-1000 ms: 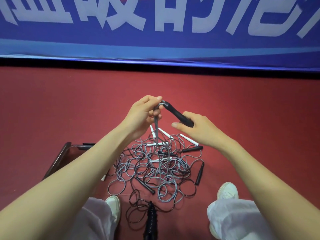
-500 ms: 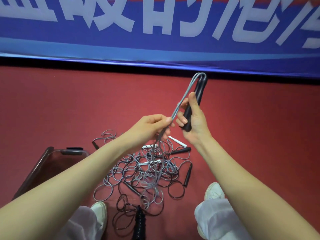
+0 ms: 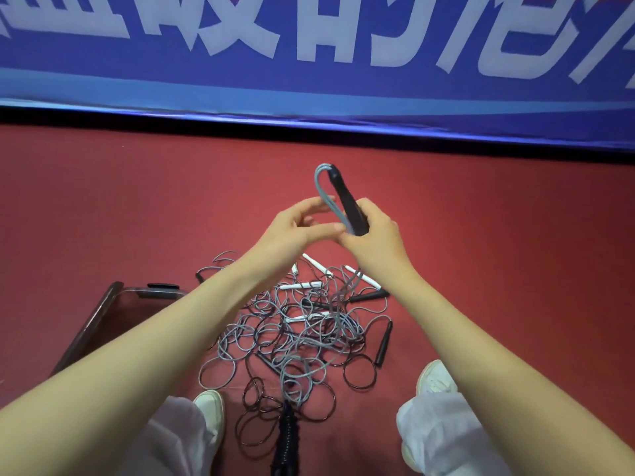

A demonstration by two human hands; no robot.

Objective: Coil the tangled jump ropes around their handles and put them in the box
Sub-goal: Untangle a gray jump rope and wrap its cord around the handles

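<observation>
While the right hand [image 3: 372, 242] grips the black handle [image 3: 348, 204] upright, the left hand [image 3: 295, 228], pinching the gray rope [image 3: 328, 197], should lay each turn snug and flat.

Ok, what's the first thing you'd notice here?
The right hand holds a black handle pointing up in the middle, with a grey rope bending down from its top. Below, a big tangle of ropes lies on the red floor. A huge blue banner fills the top.
</observation>
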